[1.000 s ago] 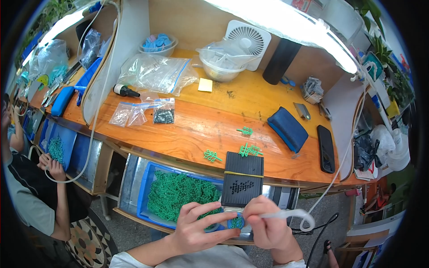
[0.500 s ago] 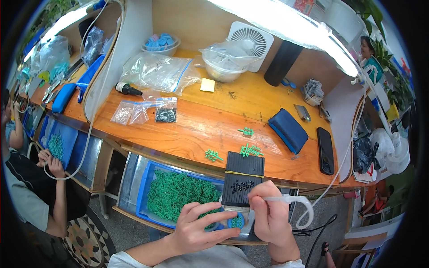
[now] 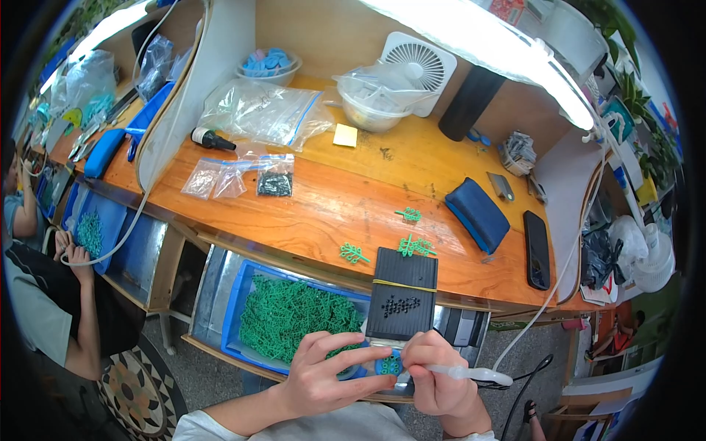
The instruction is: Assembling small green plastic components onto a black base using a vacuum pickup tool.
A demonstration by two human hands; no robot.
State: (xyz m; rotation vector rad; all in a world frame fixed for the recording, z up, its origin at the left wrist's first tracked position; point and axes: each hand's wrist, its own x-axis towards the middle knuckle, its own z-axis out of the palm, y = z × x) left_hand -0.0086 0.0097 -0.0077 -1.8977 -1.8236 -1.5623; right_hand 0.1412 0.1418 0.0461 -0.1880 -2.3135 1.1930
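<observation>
My left hand (image 3: 323,375) steadies a small blue piece (image 3: 390,363) between its fingers, and little green ringed bits show on its face. My right hand (image 3: 439,375) pinches a translucent white tube-like tool (image 3: 446,372) with its tip at the blue piece; the fingers hide the very end. Just above both hands lies a black ridged block (image 3: 403,294), a yellow rubber band (image 3: 404,285) around it and small black bits on its top. Green branched pieces (image 3: 354,253) lie on the wood beyond it.
A blue tray (image 3: 234,323) heaped with green branched pieces (image 3: 294,316) sits in the open drawer at left. On the desk are a blue pouch (image 3: 476,214), a phone (image 3: 537,250), zip bags (image 3: 274,176), a dark bottle (image 3: 212,139) and a fan (image 3: 419,70). Another person works at left.
My right hand has lowered and moved left, bringing the tube-like tool to the blue piece. Its hose end has dropped. My left hand stays in place around the blue piece.
</observation>
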